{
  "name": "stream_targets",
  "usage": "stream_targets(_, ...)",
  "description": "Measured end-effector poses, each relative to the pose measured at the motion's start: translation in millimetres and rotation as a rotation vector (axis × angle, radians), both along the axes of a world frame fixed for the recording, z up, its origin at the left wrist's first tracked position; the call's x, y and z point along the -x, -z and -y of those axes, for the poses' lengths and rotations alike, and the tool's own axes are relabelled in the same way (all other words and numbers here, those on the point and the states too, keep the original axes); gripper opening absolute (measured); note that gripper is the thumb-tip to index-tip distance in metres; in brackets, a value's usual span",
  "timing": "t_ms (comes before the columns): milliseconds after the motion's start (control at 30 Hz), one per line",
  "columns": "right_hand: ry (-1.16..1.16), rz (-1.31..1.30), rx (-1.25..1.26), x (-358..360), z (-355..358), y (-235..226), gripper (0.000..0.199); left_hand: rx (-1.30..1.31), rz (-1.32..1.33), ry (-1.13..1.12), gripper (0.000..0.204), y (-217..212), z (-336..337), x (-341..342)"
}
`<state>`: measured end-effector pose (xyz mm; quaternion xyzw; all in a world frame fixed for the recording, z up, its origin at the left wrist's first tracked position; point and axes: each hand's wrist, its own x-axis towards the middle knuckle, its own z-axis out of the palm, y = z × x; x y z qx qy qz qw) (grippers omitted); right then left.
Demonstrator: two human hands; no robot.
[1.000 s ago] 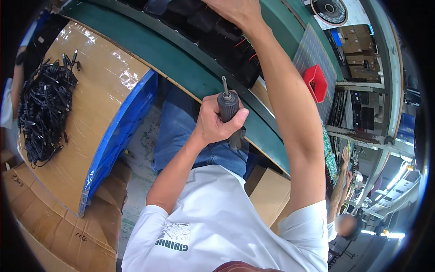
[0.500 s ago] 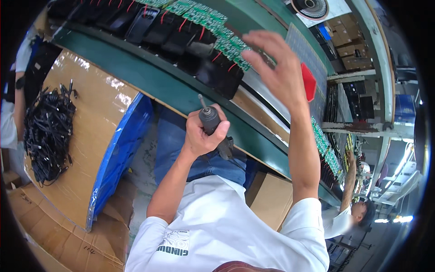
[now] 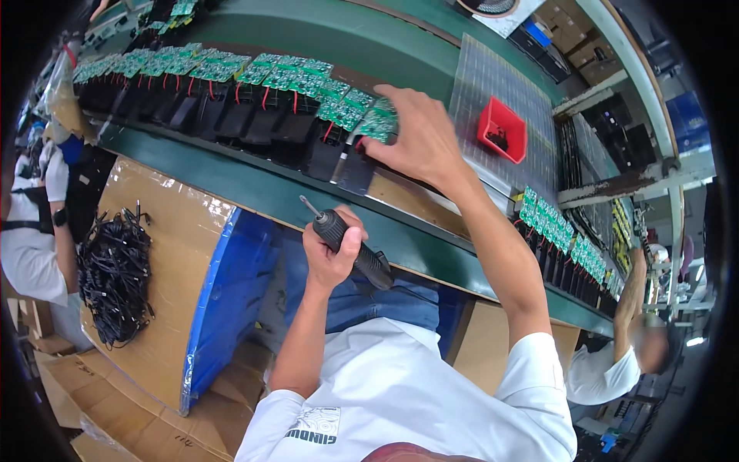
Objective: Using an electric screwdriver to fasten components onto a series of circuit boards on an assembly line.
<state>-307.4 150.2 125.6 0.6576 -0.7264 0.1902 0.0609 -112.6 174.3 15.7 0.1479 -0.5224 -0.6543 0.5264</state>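
Note:
My left hand (image 3: 329, 254) grips a black electric screwdriver (image 3: 348, 245), its metal bit pointing up and left toward the green belt's edge. My right hand (image 3: 416, 135) reaches forward and rests its fingers on a green circuit board (image 3: 376, 123) that sits on a black housing (image 3: 339, 158). That unit is the nearest in a long row of black housings with green boards (image 3: 223, 73) running left along the green conveyor (image 3: 254, 185). Red wires link the boards to the housings.
A red bin (image 3: 502, 129) with small parts stands on a gridded mat (image 3: 493, 92) at the right. More green boards (image 3: 562, 231) line the belt farther right, where another person (image 3: 616, 362) works. A pile of black cables (image 3: 114, 273) lies on cardboard at the left, beside a blue panel (image 3: 231, 292).
My right hand has come down from high above onto the circuit board. The view has tilted so the row of boards is now in sight. The screwdriver has stayed in my left hand.

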Motion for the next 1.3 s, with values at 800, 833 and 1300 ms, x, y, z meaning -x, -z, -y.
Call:
stream_targets(800,-0.002,0.148,-0.395,-21.0,66.7,-36.1,0.058,0.04,-0.014,0.072,0.012,7.4,1.1,-2.8)
stream_targets(833,0.002,0.15,-0.394,-24.8,65.9,-38.2,0.058,0.04,-0.013,0.076,0.012,7.3,1.3,-3.2)
stream_targets(1300,-0.315,0.714,0.0,-29.4,-54.5,-75.3,0.041,0.001,0.042,-0.052,0.014,-1.8,-0.7,0.3)
